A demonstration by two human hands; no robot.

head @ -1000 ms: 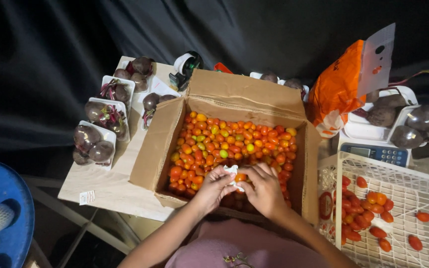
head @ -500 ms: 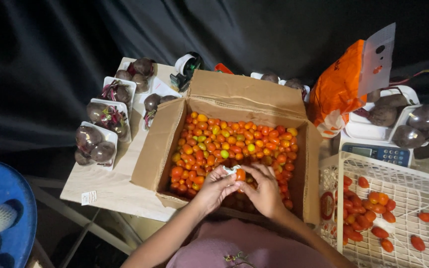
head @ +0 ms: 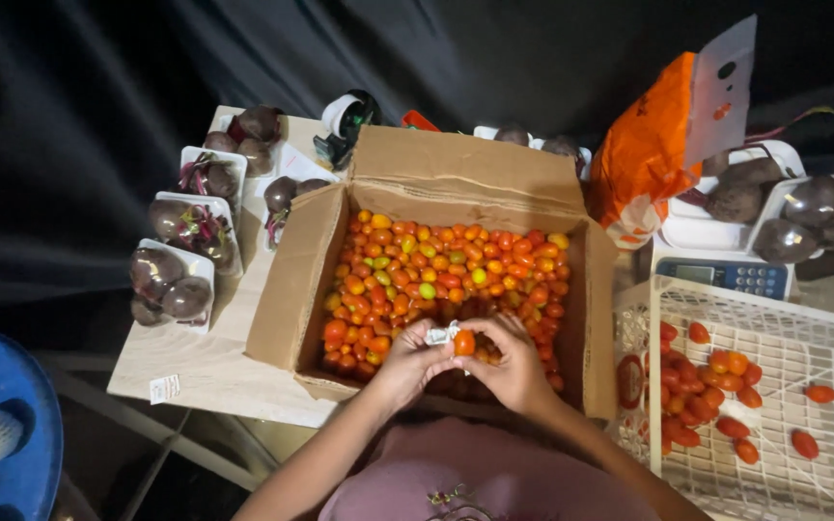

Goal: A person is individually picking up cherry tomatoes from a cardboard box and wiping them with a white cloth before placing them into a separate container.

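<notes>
Both hands (head: 465,362) unmoved since earlier, pinching red tomato (head: 464,342) and white cloth (head: 439,335) over cardboard box (head: 287,289).

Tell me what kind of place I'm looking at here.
Likely a produce sorting or packing station: a cardboard box full of small tomatoes, a white crate holding sorted ones, wrapped beet trays and a scale on the table.

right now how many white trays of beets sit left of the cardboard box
3 trays in a column left of the box: top, middle, bottom. More beets lie loose behind; some may be hidden.
</notes>
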